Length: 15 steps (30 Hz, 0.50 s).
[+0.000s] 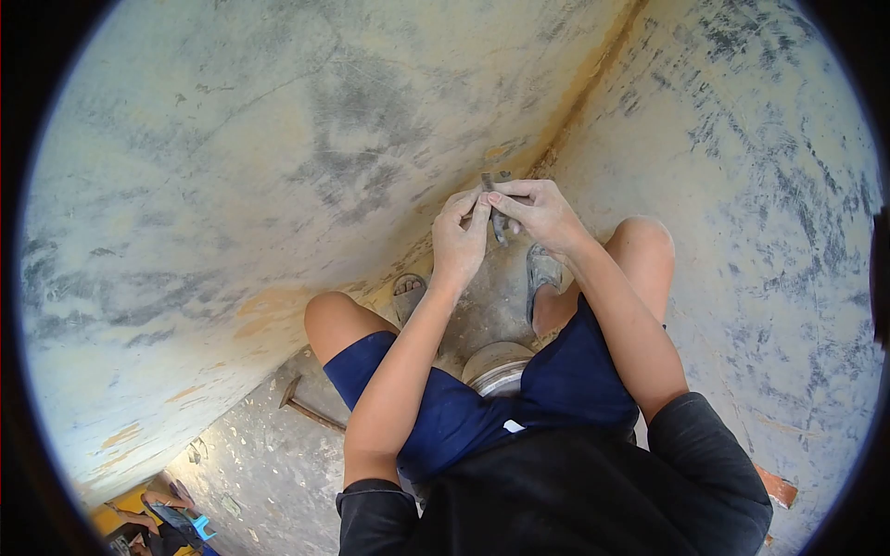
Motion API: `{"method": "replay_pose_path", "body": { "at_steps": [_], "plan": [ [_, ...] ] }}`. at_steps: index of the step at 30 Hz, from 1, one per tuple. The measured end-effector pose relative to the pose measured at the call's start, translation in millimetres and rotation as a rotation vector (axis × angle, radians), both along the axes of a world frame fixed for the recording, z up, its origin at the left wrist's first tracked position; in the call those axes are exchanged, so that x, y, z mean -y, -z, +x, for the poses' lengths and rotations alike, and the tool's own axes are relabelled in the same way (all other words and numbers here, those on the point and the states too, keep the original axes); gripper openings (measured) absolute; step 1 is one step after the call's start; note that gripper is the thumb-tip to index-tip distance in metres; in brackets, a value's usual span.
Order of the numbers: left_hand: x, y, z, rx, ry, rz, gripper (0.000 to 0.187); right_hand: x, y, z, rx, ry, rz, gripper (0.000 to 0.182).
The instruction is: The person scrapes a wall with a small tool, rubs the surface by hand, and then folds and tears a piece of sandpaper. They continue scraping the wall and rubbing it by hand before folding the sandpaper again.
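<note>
Both my hands meet in front of me, close to the corner where two walls join. Pinched between their fingertips is a narrow dark grey strip (500,228), whose upper end pokes out above the fingers and whose curved lower end hangs below. It looks thin and worn, but I cannot tell what it is made of. My left hand (460,233) grips it from the left, thumb and fingers pressed together. From the right, my right hand (542,215) has its thumb and forefinger closed on the strip. Pale dust coats the fingers of both hands.
Scuffed walls (232,167) rise at left and right. Under me, between my legs, is a round, dusty bucket (496,364). A hammer-like tool (311,411) lies on the floor at left. A brick piece (777,486) is at lower right; another person (148,528) is at lower left near a blue stool (201,526).
</note>
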<state>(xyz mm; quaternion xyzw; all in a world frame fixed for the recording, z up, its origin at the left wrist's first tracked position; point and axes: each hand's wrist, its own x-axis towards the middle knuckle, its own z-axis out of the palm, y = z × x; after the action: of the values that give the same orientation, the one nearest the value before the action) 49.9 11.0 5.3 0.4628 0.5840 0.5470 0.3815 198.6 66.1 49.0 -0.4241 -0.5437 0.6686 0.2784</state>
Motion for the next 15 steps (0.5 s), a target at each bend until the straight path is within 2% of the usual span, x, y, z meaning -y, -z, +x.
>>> {"method": "replay_pose_path", "body": {
  "at_steps": [2,4,5,7,8,9,11,12,14,15],
  "plan": [
    [0.7,5.5,-2.7,0.055,0.001,-0.033,0.031,5.8,-0.5,-6.3,0.006,-0.01,0.007,0.032],
    [1.5,-8.3,-2.0,0.343,-0.003,-0.13,0.031,9.8,8.7,-9.6,0.165,-0.07,0.404,0.039],
    [1.4,-8.4,-3.1,0.343,0.0,-0.132,0.031,12.6,12.8,-10.9,0.166,-0.067,0.403,0.039],
    [0.2,-7.7,-8.8,0.396,0.037,-0.122,0.032,17.1,17.1,-11.0,0.416,-0.057,0.797,0.043],
    [0.5,-7.1,-10.2,0.395,0.046,-0.125,0.032,14.4,17.0,-6.8,0.385,-0.118,0.799,0.05],
    [0.8,-6.9,-11.4,0.354,0.04,-0.13,0.032,15.4,9.2,-3.6,0.389,-0.107,0.796,0.05],
    [0.1,-5.0,-15.1,0.31,0.046,-0.139,0.032,17.8,-9.5,1.9,0.63,-0.318,0.971,0.066],
    [-1.4,-3.3,-18.1,0.305,0.039,-0.149,0.032,21.1,-7.4,1.9,0.634,-0.307,0.966,0.066],
    [-3.7,1.0,-23.7,0.298,0.039,-0.188,0.033,30.8,3.9,-3.6,0.871,-0.293,1.188,0.074],
    [-3.5,-0.1,-24.5,0.296,0.048,-0.194,0.033,32.0,18.1,-7.7,0.875,-0.286,1.179,0.074]
  ]
}}
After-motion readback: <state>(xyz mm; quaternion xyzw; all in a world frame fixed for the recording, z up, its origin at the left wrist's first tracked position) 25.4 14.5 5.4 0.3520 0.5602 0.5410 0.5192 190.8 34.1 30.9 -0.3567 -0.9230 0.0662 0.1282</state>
